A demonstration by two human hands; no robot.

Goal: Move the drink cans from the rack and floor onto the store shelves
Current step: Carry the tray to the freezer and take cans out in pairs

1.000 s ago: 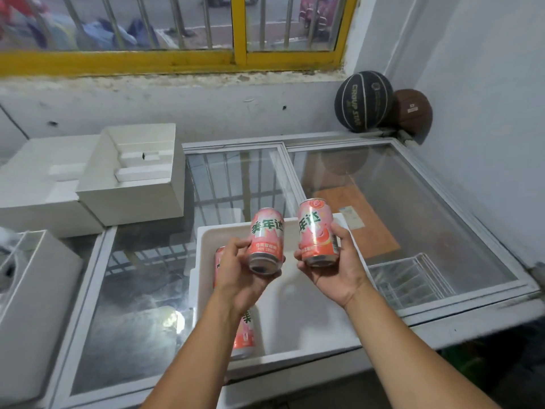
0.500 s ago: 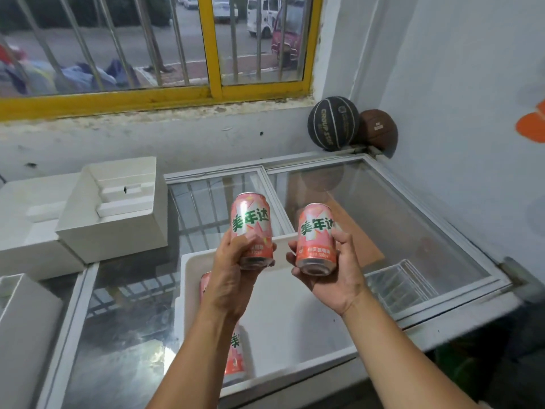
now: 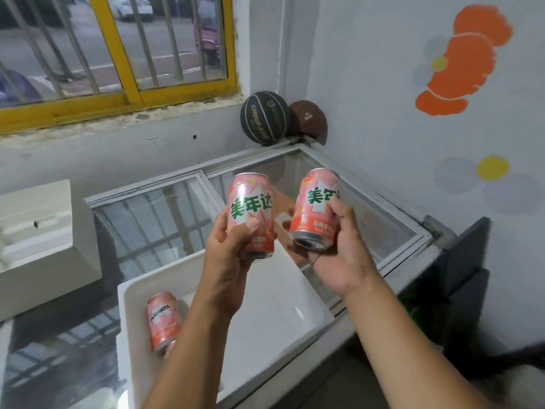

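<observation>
Freezer lid (image 3: 389, 222) carries white foam box (image 3: 280, 305), third can (image 3: 163, 320) lying inside at its left wall. Above box: left hand (image 3: 227, 261) curled round left can (image 3: 250, 208), near upright; right hand (image 3: 348, 258) curled round right can (image 3: 315, 208), top tipped right. Shelves not in view, so nearer hand cannot be told.

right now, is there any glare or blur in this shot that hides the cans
Head view: no, the left can and right can read sharp; window bars mirror on the freezer glass, off the cans; lower right corner is smeared; the lens bows the window frame.
</observation>
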